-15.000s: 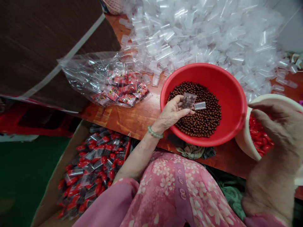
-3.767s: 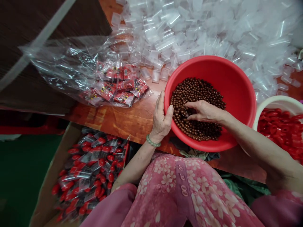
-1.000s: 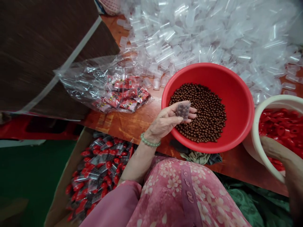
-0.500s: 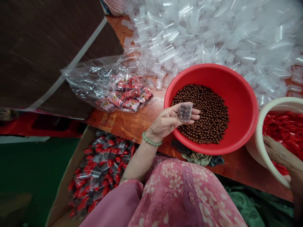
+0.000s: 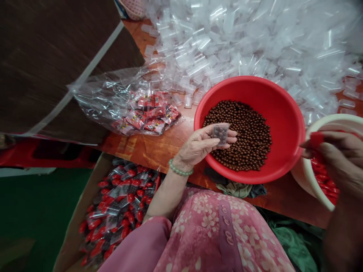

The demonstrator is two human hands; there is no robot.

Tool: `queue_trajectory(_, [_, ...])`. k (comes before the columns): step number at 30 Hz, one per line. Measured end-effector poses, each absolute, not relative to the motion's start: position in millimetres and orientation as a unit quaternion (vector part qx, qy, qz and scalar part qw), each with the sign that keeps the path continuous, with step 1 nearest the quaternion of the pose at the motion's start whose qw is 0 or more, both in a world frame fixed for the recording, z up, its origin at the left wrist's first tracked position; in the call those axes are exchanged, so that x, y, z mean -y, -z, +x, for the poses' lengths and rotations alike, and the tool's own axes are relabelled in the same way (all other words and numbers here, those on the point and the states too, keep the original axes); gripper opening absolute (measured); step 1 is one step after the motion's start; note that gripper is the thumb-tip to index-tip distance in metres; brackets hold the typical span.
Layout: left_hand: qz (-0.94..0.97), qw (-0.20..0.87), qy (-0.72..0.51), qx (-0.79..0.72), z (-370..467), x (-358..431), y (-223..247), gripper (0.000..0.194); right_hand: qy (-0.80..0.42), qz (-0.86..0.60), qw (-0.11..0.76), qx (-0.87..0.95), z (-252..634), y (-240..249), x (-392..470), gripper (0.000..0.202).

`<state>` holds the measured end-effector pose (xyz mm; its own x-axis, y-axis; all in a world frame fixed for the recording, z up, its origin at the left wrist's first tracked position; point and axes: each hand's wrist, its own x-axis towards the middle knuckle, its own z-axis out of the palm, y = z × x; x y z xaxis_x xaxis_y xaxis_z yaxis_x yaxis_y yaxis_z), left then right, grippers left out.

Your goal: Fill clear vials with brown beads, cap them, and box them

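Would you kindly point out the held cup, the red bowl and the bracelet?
Held cup (image 5: 220, 135): head view, its clear wall.
Red bowl (image 5: 283, 122): head view, inner wall.
Bracelet (image 5: 180, 172): head view, its beads.

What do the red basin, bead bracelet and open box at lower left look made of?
Red basin: likely plastic, semi-gloss, with a smooth rounded rim. Bead bracelet: stone or glass perhaps, polished; its pale green beads catch small highlights. Open box: probably cardboard, matte, judging by its plain brown thin wall.
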<state>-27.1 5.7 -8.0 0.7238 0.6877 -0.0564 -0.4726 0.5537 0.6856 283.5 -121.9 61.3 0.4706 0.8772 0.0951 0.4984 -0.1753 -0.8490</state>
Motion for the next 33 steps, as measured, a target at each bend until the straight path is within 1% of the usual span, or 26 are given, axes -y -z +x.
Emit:
queue_trajectory(2, [0.36, 0.843, -0.358, -0.178, -23.9, -1.5, 8.4, 0.035, -0.289, -0.692, 0.467, 0.468, 246.7, -66.5, 93.2, 0.022])
queue_trajectory(5, [0.415, 0.804, -0.375, -0.203, -20.4, 6.2, 8.2, 0.03, -0.414, -0.587, 0.462, 0.52, 213.2, -62.9, 59.4, 0.027])
queue_trajectory(7, [0.45, 0.784, -0.369, -0.217, -19.5, 10.4, 7.2, 0.031, -0.454, -0.545, 0.463, 0.531, 202.0, -57.0, 45.5, 0.027])
queue_trajectory(9, [0.471, 0.769, -0.366, -0.229, -19.2, 13.0, 6.0, 0.033, -0.463, -0.525, 0.473, 0.534, 195.0, -50.6, 37.3, 0.025])
queue_trajectory(14, [0.498, 0.753, -0.358, -0.239, -17.6, 12.3, 6.6, 0.038, -0.459, -0.5, 0.487, 0.549, 181.2, -37.6, 33.1, 0.024])
queue_trajectory(16, [0.505, 0.751, -0.351, -0.242, -16.9, 10.7, 8.4, 0.042, -0.435, -0.494, 0.488, 0.572, 176.4, -35.7, 34.9, 0.021])
queue_trajectory(19, [0.51, 0.749, -0.348, -0.24, -16.7, 9.0, 10.4, 0.044, -0.32, -0.494, 0.485, 0.647, 172.1, -36.9, 37.7, 0.02])
queue_trajectory(21, [0.513, 0.746, -0.352, -0.235, -16.9, 9.0, 10.0, 0.04, -0.24, -0.477, 0.473, 0.701, 171.5, -38.9, 39.4, 0.023])
queue_trajectory(23, [0.518, 0.742, -0.356, -0.232, -17.3, 9.7, 8.4, 0.035, -0.197, -0.456, 0.46, 0.736, 172.0, -40.1, 41.8, 0.027])
queue_trajectory(25, [0.524, 0.738, -0.352, -0.237, -17.5, 10.4, 6.6, 0.032, -0.192, -0.445, 0.459, 0.744, 172.4, -39.9, 44.9, 0.03])
queue_trajectory(27, [0.529, 0.736, -0.346, -0.242, -17.6, 10.6, 5.4, 0.031, -0.21, -0.447, 0.472, 0.73, 171.6, -39.0, 47.9, 0.029])
queue_trajectory(30, [0.536, 0.735, -0.338, -0.243, -17.7, 9.6, 5.5, 0.034, -0.236, -0.472, 0.494, 0.69, 168.0, -37.9, 50.6, 0.021])
queue_trajectory(33, [0.556, 0.72, -0.334, -0.246, -18.4, 8.7, 6.3, 0.035, -0.237, -0.505, 0.492, 0.668, 163.7, -38.0, 50.3, 0.011])
